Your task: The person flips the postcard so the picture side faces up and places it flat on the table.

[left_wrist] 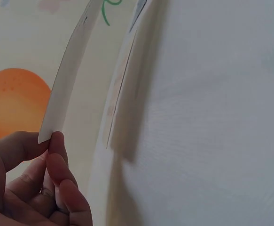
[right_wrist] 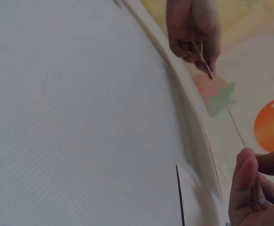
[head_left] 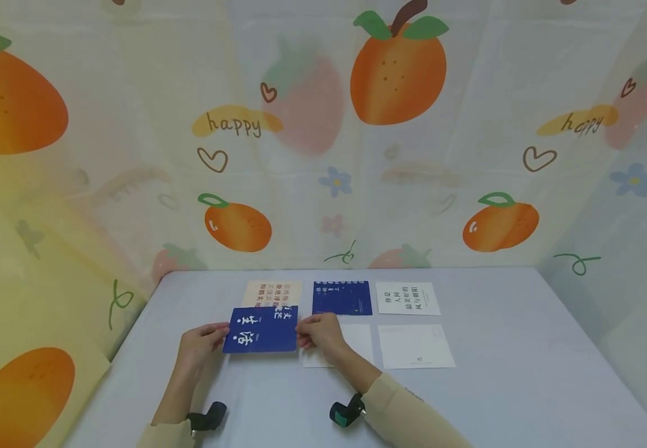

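Observation:
A blue postcard (head_left: 262, 331) with white characters is held a little above the table. My left hand (head_left: 199, 346) pinches its left edge between thumb and fingers. On the opposite edge, my right hand (head_left: 323, 336) pinches the card the same way. The left wrist view shows the pale back of this postcard (left_wrist: 71, 80), raised off the tabletop. Behind it lies a beige card (head_left: 273, 291) with brown characters, its lower part covered. Below my right hand, a white card (head_left: 359, 339) is partly hidden by the hand and forearm.
At the back lie another blue card (head_left: 342, 298) and a white card with dark characters (head_left: 407, 298). A mostly blank white card (head_left: 416, 346) lies in front of that one. The white table (head_left: 502, 373) meets a fruit-printed cloth (head_left: 312, 186) at its back edge.

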